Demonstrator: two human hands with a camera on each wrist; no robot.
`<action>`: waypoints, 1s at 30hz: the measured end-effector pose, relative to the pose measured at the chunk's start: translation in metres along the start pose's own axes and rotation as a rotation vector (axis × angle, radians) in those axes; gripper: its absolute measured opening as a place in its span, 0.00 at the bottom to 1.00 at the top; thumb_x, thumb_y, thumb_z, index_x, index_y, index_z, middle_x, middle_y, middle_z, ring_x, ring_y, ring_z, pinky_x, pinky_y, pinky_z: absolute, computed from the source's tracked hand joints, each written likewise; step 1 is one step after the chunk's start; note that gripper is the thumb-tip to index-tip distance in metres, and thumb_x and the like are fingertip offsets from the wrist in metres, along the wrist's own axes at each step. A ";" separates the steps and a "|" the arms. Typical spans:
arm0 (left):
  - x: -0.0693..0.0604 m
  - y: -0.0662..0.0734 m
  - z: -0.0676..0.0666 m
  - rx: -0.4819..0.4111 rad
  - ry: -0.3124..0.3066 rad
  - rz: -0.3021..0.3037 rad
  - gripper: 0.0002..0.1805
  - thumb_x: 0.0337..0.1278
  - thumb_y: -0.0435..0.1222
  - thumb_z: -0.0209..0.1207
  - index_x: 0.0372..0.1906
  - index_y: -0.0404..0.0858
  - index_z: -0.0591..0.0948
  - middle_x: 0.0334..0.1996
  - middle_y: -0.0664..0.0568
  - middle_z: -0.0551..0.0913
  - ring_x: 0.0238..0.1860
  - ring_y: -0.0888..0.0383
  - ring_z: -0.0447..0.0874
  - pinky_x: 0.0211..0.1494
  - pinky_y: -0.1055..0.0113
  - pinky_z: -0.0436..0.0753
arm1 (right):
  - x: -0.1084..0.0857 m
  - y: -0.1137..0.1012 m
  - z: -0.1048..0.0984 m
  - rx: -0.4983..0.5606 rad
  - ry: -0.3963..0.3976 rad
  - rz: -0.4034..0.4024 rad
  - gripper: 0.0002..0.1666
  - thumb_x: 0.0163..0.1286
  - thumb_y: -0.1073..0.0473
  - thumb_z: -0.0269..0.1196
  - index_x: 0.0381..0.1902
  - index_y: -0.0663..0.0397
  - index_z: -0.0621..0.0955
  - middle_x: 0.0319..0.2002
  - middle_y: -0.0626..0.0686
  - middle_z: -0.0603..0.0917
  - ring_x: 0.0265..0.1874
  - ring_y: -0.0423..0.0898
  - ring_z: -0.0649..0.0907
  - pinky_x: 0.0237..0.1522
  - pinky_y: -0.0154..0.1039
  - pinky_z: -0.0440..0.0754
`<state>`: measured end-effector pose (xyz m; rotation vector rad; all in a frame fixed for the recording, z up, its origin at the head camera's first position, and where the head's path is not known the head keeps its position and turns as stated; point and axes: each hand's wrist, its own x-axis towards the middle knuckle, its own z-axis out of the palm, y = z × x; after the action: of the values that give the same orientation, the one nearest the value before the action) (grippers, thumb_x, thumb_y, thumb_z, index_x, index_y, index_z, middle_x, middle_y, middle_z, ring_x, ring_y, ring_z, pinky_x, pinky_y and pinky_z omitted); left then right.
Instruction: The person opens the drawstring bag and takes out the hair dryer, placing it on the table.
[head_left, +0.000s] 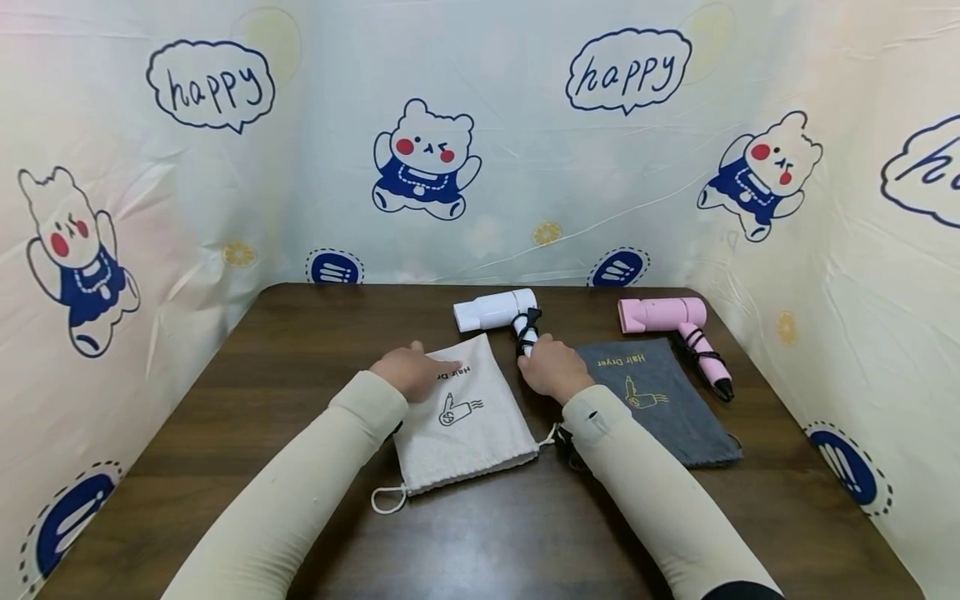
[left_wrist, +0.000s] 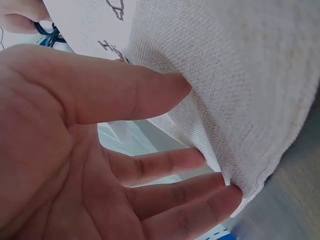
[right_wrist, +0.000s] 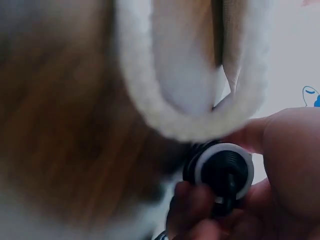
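A white drawstring bag (head_left: 480,433) printed with "Hair Dr" and a hair dryer drawing lies on the table. My left hand (head_left: 408,371) holds its far left edge. In the left wrist view, the thumb (left_wrist: 150,95) lies on the printed cloth while the other fingers (left_wrist: 195,215) meet the bag's edge. My right hand (head_left: 555,369) grips the handle of a white hair dryer (head_left: 491,311), whose nozzle points left. Black cord is wrapped around that handle. From the right wrist, the round handle end (right_wrist: 225,170) shows between the fingers, behind the bag's blurred white drawstring loop (right_wrist: 175,125).
A grey drawstring bag (head_left: 660,417) lies to the right, partly under my right forearm. Beyond it is a pink hair dryer (head_left: 663,315) with a black cord around its handle. The brown table (head_left: 300,350) is bordered by a printed curtain (head_left: 525,150).
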<state>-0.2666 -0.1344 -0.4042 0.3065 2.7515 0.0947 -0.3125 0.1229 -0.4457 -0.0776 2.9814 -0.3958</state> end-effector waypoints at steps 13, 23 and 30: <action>-0.007 -0.014 0.007 0.116 0.153 0.108 0.18 0.72 0.37 0.58 0.62 0.39 0.81 0.57 0.33 0.79 0.49 0.40 0.80 0.48 0.44 0.82 | -0.058 -0.025 -0.015 -0.096 0.207 -0.552 0.26 0.72 0.46 0.62 0.58 0.58 0.78 0.53 0.57 0.83 0.48 0.52 0.84 0.47 0.51 0.85; -0.042 -0.012 0.014 0.105 0.048 0.058 0.49 0.35 0.67 0.76 0.60 0.38 0.81 0.48 0.41 0.84 0.44 0.46 0.83 0.46 0.45 0.83 | -0.093 -0.034 0.007 -0.312 -0.110 -0.741 0.48 0.72 0.29 0.60 0.75 0.55 0.70 0.74 0.61 0.69 0.73 0.54 0.72 0.72 0.47 0.72; -0.045 -0.007 0.023 0.106 0.053 0.067 0.53 0.36 0.67 0.76 0.64 0.36 0.78 0.51 0.38 0.84 0.48 0.44 0.83 0.48 0.44 0.83 | -0.095 -0.030 0.009 -0.336 -0.146 -0.716 0.47 0.71 0.29 0.61 0.75 0.55 0.70 0.75 0.61 0.69 0.74 0.54 0.71 0.73 0.47 0.71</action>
<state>-0.2189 -0.1512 -0.4105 0.4309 2.8045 -0.0255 -0.2163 0.0983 -0.4347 -1.1604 2.7426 0.0578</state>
